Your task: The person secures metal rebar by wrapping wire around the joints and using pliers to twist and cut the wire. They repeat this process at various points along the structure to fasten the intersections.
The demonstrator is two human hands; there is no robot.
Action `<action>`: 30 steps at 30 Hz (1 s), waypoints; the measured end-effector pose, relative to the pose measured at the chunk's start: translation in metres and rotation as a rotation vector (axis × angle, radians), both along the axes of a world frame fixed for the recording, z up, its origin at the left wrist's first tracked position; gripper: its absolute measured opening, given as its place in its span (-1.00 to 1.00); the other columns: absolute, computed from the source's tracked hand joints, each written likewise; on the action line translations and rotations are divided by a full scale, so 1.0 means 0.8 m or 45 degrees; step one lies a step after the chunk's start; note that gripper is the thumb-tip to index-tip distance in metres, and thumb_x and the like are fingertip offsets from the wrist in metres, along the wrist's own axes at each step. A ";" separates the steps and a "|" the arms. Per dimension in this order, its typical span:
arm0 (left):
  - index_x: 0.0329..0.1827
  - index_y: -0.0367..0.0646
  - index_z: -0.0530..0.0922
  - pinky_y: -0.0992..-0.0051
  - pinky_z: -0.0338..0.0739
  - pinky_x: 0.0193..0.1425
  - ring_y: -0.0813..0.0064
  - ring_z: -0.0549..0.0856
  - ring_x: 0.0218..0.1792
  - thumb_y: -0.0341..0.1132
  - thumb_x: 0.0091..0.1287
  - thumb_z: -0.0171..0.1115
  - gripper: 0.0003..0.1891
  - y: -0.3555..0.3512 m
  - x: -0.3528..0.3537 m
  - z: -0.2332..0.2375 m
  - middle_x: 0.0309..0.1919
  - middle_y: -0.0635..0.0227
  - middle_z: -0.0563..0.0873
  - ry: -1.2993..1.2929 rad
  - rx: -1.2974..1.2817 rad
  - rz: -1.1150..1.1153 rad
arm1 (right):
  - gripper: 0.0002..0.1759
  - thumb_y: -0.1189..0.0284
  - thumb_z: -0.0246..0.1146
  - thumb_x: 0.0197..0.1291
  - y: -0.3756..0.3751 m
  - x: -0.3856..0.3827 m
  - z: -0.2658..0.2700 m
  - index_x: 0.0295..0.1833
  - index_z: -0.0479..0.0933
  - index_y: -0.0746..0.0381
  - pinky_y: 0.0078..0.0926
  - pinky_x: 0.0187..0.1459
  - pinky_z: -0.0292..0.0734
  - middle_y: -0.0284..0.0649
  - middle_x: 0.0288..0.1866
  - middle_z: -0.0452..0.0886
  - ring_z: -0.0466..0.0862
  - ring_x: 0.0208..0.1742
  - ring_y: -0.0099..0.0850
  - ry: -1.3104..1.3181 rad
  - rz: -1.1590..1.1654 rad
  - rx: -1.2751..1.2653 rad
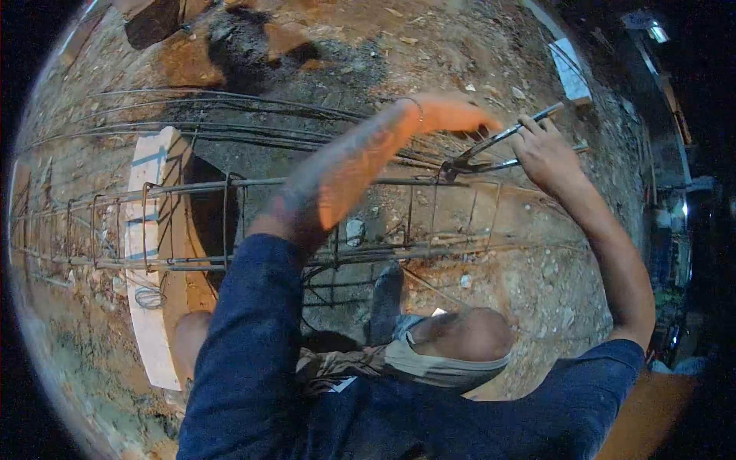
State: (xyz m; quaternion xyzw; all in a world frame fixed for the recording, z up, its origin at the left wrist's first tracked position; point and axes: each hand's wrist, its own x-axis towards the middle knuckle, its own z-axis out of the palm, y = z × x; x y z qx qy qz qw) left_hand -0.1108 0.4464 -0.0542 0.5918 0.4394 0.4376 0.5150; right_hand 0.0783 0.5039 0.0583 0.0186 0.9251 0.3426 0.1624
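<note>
My right hand [546,153] is closed around the handles of long-handled pincers [498,139], which are spread apart. Their jaws sit right at the end of the upper bars of a rebar cage [345,182]. Motion smears my left hand [456,115], which reaches across above the bars to beside the upper handle; its fingers are too blurred to make out. Square stirrups cross the cage's long bars at intervals, and it runs from the far left to below the pincers.
A pale block [149,322] stands under the cage at left, with a small wire coil [150,297] against it. More loose long bars [253,130] lie beyond the cage. The ground is rough and stony, with a dark block [153,27] at the top left. My bent knee [479,341] is close by the cage.
</note>
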 end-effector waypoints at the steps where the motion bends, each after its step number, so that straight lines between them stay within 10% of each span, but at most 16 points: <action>1: 0.00 -0.28 0.57 0.40 0.43 0.03 0.42 0.59 -0.09 0.06 0.24 0.15 -0.47 -0.009 0.003 0.018 -0.09 0.19 0.65 0.016 -0.012 0.018 | -0.81 0.43 0.03 0.13 0.005 -0.007 0.000 -0.27 0.51 0.26 -0.26 0.07 0.36 -0.16 -0.17 0.61 0.49 0.14 -0.29 -0.011 0.081 -0.011; 6: -0.03 -0.23 0.57 0.49 0.46 -0.05 0.45 0.60 -0.17 0.07 -0.13 0.46 -0.33 -0.014 0.022 0.052 -0.20 0.29 0.69 0.438 -0.272 -0.111 | -0.85 0.40 0.09 0.08 0.004 -0.034 0.002 -0.36 0.54 0.21 -0.34 0.03 0.37 -0.22 -0.27 0.61 0.53 0.01 -0.37 0.050 0.247 -0.089; 7: -0.06 -0.22 0.56 0.48 0.48 -0.06 0.49 0.60 -0.20 -0.01 -0.16 0.51 -0.37 -0.013 0.033 0.034 -0.22 0.30 0.69 0.110 0.011 -0.012 | -0.86 0.40 0.11 0.07 0.003 -0.037 0.004 -0.39 0.54 0.19 -0.37 0.02 0.37 -0.24 -0.30 0.61 0.54 -0.03 -0.40 0.035 0.229 -0.132; 30: -0.36 -0.35 0.55 0.39 0.48 -0.32 0.41 0.61 -0.41 -0.04 -0.13 0.36 -0.52 -0.001 0.048 -0.005 -0.49 0.18 0.65 0.128 0.186 0.537 | -0.91 0.44 0.12 0.06 0.015 -0.060 0.026 -0.31 0.49 0.19 -0.36 0.10 0.36 -0.24 -0.39 0.64 0.61 -0.15 -0.36 0.193 0.406 -0.242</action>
